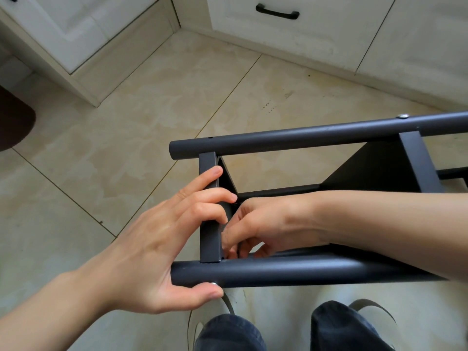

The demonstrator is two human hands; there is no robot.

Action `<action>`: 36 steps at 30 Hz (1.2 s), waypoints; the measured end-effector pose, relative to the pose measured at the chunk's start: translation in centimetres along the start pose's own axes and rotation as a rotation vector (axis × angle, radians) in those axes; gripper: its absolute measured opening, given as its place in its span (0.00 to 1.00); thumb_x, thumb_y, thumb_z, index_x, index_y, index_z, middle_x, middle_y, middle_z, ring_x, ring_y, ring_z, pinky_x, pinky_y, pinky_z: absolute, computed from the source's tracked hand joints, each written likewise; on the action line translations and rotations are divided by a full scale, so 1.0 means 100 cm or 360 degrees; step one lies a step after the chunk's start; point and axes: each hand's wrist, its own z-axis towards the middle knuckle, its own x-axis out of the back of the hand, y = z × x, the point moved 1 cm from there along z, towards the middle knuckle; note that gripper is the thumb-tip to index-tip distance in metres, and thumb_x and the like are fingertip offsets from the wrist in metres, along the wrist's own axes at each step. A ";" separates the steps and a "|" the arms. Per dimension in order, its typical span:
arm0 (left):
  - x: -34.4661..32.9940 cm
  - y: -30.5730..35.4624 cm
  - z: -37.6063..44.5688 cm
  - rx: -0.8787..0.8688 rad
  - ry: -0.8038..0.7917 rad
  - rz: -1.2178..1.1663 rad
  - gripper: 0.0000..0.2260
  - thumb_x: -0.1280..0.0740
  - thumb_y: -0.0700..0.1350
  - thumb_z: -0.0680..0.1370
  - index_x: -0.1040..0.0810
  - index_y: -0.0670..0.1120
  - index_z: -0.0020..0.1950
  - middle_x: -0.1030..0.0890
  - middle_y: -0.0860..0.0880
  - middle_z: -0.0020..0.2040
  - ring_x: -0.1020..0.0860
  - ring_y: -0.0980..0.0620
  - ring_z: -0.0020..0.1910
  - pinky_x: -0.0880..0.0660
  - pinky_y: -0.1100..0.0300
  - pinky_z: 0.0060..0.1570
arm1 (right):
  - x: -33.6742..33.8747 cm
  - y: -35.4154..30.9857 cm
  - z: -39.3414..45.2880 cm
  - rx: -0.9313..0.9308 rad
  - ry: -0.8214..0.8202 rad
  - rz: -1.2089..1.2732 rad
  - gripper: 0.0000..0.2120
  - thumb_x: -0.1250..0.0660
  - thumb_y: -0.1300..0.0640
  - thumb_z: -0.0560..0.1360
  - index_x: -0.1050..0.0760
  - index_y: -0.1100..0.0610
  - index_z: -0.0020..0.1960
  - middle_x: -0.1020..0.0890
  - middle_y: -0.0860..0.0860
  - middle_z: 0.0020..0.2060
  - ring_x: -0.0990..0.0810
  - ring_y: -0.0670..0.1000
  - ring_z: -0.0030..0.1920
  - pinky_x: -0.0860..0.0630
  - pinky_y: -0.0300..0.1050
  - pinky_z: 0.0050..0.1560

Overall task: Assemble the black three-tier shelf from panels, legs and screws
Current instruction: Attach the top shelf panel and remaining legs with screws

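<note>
Two knees in dark denim [229, 333] fill the bottom edge of the frame, with pale shoes [372, 310] peeking out beside them. Just above, the black shelf frame [278, 198] lies on its side across the centre and right of the frame. Two round matte tube legs [291, 271] run side to side, one near, one far, and two flat square-edged crossbars [209, 211] join them. Two silver screw heads show: one [214, 283] under the near leg's left end, one at the upper right on the far leg. A dark flat panel [374, 168] sits inside, towards the right.

The left hand [162, 239] spans the left crossbar, fingers curled over it, thumb pressed beneath the near leg right by the screw. The right hand [266, 224] reaches inside the frame, fingertips bunched narrow at the crossbar's inner face; what they pinch, I cannot tell.

Glossy beige floor tiles [126, 138] lie underneath, and white cabinets [291, 34] with one black drawer handle [277, 11] sit at the top.
</note>
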 end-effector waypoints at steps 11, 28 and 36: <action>0.001 0.001 -0.001 0.0002 -0.0012 0.0031 0.26 0.30 0.61 0.72 0.32 0.49 0.63 0.32 0.54 0.73 0.45 0.47 0.81 0.35 0.62 0.68 | 0.003 0.003 0.001 0.0022 -0.0067 0.0105 0.09 0.34 0.60 0.77 0.22 0.58 0.38 0.21 0.52 0.35 0.25 0.48 0.36 0.29 0.42 0.42; 0.000 0.008 -0.011 0.0284 0.0002 -0.0029 0.31 0.34 0.69 0.73 0.42 0.69 0.73 0.50 0.67 0.80 0.54 0.62 0.80 0.43 0.57 0.72 | 0.019 -0.022 -0.071 0.0189 0.0738 -0.0551 0.10 0.34 0.55 0.80 0.19 0.59 0.56 0.13 0.51 0.44 0.19 0.43 0.39 0.20 0.37 0.42; -0.012 0.030 -0.024 0.0991 0.0332 -0.0599 0.42 0.30 0.74 0.66 0.52 0.78 0.73 0.49 0.71 0.78 0.44 0.64 0.77 0.40 0.52 0.75 | 0.032 -0.034 -0.132 0.0478 0.1545 -0.1536 0.09 0.36 0.51 0.80 0.20 0.51 0.56 0.18 0.46 0.47 0.20 0.48 0.49 0.23 0.44 0.51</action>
